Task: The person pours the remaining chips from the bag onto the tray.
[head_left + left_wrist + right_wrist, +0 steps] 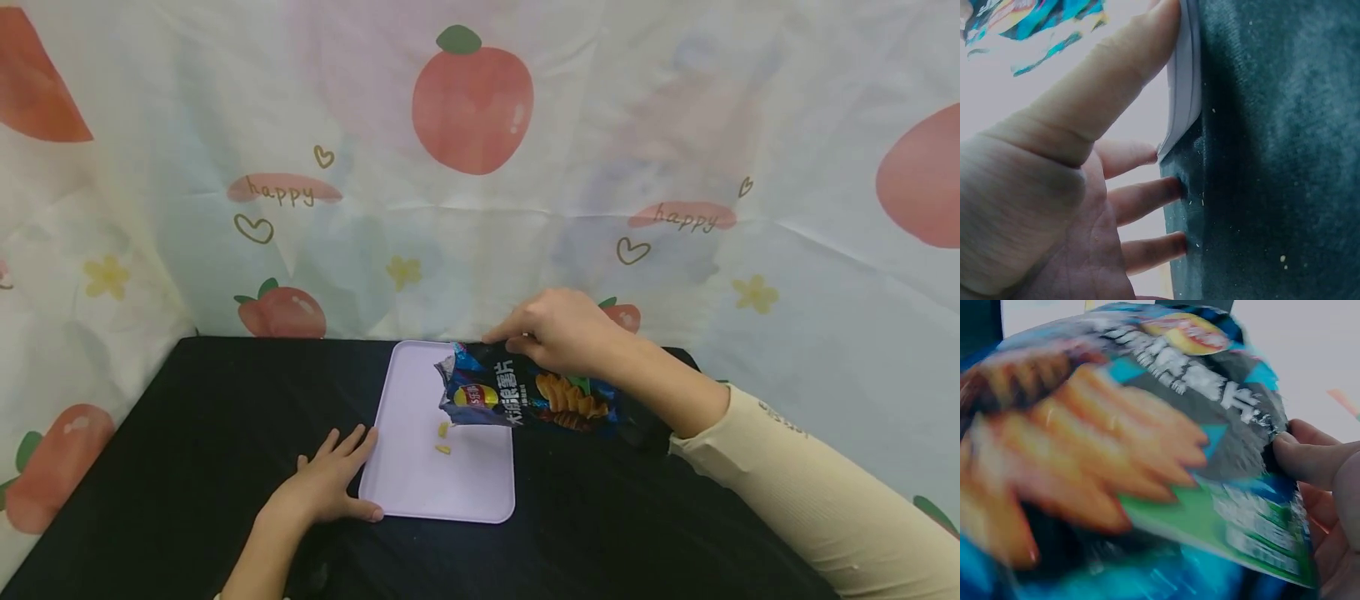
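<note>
My right hand (566, 329) pinches the upper edge of a dark blue chip bag (536, 392), thumb on its printed face in the right wrist view. The bag lies sideways in the air over the right side of a pale lilac tray (442, 492), its torn end pointing left. Two small yellow chip pieces (442, 448) lie on the tray below that end. With fingers spread, my left hand (318, 487) touches the tray's left edge; the left wrist view shows the thumb (1129, 62) along the rim.
A black cloth (247, 400) covers the table, with small pale crumbs (1283, 259) on it in the left wrist view. Behind the table hangs a pale curtain (360, 242) printed with fruit and flowers, and it also closes in the sides.
</note>
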{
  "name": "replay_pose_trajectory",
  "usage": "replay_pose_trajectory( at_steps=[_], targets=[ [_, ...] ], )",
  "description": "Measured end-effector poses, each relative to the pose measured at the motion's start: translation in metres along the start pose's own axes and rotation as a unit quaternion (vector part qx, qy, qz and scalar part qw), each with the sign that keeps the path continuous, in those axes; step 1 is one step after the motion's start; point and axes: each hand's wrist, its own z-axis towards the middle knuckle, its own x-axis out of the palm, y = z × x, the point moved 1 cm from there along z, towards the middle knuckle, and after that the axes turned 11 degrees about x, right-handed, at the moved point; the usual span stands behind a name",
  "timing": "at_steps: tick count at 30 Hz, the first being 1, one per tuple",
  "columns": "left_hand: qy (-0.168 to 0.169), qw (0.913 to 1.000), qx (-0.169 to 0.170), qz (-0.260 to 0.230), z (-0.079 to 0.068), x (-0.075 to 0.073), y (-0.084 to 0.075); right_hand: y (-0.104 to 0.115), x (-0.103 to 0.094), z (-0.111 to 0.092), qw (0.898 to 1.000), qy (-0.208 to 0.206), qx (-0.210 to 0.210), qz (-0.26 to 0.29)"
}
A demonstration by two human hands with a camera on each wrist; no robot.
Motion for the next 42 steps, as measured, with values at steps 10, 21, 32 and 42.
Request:
replay_pose_trajectory(
  at_steps=[10, 21, 32, 42],
  targets=[
    [0.002, 1.0, 0.001, -0.001, -0.0007, -0.0001, 0.0001, -0.0003, 0.004, 0.0001, 1.0, 0.004, 0.0, -0.004],
    [0.0, 0.9999, -0.008, -0.008, -0.0009, -0.0016, -0.0036, 0.0004, 0.0053, -0.0019, 1.0, 0.001, -0.007, -0.006],
    [-0.002, 1.0, -0.003, -0.009, -0.0005, -0.0013, -0.0037, -0.0025, 0.0022, -0.0042, 1.0, 0.005, -0.002, -0.008],
    [-0.001, 1.0, -0.002, -0.006, 0.0001, -0.0011, -0.002, -0.0052, 0.0035, -0.0056, 1.0, 0.002, -0.005, -0.015]
  ],
)
